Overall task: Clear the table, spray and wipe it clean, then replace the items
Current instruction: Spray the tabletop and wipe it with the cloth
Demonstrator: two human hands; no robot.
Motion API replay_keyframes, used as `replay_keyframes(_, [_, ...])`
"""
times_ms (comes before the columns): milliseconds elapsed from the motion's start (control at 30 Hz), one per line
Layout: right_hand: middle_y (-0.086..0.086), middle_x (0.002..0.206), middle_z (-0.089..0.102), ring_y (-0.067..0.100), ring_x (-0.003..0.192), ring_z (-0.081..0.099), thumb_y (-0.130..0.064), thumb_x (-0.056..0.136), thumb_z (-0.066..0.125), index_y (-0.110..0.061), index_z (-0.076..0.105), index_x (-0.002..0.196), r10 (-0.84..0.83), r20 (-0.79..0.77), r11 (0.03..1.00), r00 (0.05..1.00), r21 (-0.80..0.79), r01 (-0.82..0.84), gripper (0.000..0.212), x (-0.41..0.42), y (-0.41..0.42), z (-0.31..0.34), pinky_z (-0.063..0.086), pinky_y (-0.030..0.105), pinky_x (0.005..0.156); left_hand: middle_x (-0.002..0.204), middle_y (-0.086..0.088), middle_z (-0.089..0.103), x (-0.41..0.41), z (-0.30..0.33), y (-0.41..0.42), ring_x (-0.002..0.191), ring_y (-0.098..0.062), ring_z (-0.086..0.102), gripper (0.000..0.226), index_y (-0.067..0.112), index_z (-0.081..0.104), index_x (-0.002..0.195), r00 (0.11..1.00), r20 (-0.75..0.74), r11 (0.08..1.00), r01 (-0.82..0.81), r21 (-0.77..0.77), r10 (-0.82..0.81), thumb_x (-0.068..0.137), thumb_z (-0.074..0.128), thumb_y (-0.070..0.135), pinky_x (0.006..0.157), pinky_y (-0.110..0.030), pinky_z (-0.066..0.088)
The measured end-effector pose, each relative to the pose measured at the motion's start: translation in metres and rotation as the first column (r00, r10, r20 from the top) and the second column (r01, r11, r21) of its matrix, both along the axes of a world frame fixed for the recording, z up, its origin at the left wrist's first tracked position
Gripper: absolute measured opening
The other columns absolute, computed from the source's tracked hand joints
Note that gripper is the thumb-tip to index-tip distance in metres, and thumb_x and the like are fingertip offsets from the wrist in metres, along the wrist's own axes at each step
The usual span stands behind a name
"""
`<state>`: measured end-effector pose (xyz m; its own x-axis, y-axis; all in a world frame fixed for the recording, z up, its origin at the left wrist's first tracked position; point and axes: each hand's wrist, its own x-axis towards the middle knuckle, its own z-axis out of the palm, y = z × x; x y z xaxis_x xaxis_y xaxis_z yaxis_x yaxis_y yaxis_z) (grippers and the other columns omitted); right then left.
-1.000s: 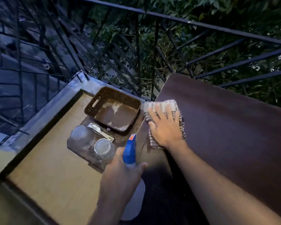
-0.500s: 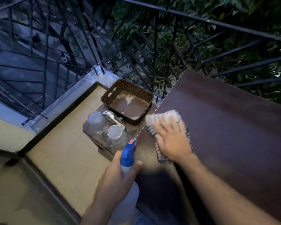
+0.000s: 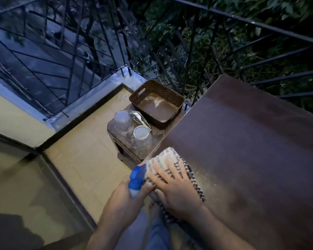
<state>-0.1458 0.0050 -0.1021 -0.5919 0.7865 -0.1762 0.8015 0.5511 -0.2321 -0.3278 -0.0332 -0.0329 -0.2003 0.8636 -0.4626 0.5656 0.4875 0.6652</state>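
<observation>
Glasses (image 3: 132, 129), two and upturned, are seen on a low stand (image 3: 123, 148) at left, with a brown basket (image 3: 156, 103) just beyond. A spray bottle (image 3: 136, 179) is gripped by the left hand (image 3: 123, 202). A striped cloth (image 3: 167, 159) is pressed by the right hand (image 3: 177, 188), fingers spread, onto the table's (image 3: 251, 141) near left edge.

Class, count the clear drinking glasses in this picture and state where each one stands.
2. Both stand upside down on the low stool left of the table: one glass farther off, beside the brown basket; the other glass nearer the hands. None appears hidden.
</observation>
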Motion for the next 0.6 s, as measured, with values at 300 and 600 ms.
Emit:
replay_keyframes(300, [-0.006,0.169,0.01,0.035,0.155,0.002,-0.053,0.098,0.014,-0.04,0.014,0.159,-0.32,0.027,0.947,0.947,0.002,0.32,0.062,-0.015,0.076,-0.004,-0.004,0.064,0.12,0.063,0.003,0.074,-0.011,0.0,-0.018,0.061,-0.009,0.07,0.066,0.022,0.06,0.086,0.991,-0.025,0.991,-0.133,-0.002,0.133,0.063,0.047,0.083,0.073,-0.037,0.057])
replay_keyframes(600, [0.0,0.16,0.037,0.037,0.148,0.03,-0.046,0.093,0.042,-0.034,0.034,0.153,0.101,-0.041,0.993,0.994,0.061,-0.098,0.062,-0.043,0.0,-0.009,0.012,0.06,0.115,0.064,0.002,0.074,-0.016,0.015,-0.02,0.065,-0.013,0.071,0.049,0.022,0.06,0.084,0.985,-0.048,0.986,-0.165,0.036,0.167,0.077,0.055,0.07,0.076,-0.041,0.058])
